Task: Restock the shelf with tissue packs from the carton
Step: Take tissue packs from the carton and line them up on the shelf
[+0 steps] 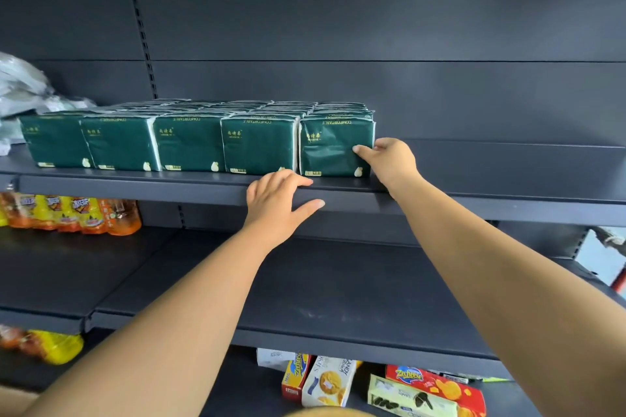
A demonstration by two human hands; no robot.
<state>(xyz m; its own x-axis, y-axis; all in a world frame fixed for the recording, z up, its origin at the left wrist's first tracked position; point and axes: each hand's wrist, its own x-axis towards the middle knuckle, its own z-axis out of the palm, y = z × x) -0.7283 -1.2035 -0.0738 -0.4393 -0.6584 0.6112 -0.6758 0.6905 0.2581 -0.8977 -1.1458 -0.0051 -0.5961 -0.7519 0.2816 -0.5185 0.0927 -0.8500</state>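
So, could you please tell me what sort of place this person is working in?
Most likely a small shop or supermarket aisle. Dark metal shelving holds a neat row of green tissue packs, bottled orange drinks sit on the shelf below, and boxed biscuits lie lower down.

bare shelf [508,166] lies open right of the tissue packs [189,142], which block its left half.

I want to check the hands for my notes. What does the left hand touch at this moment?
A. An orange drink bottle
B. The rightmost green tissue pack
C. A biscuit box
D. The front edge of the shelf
D: the left hand rests on the shelf front edge, while the right hand grips the rightmost tissue pack.
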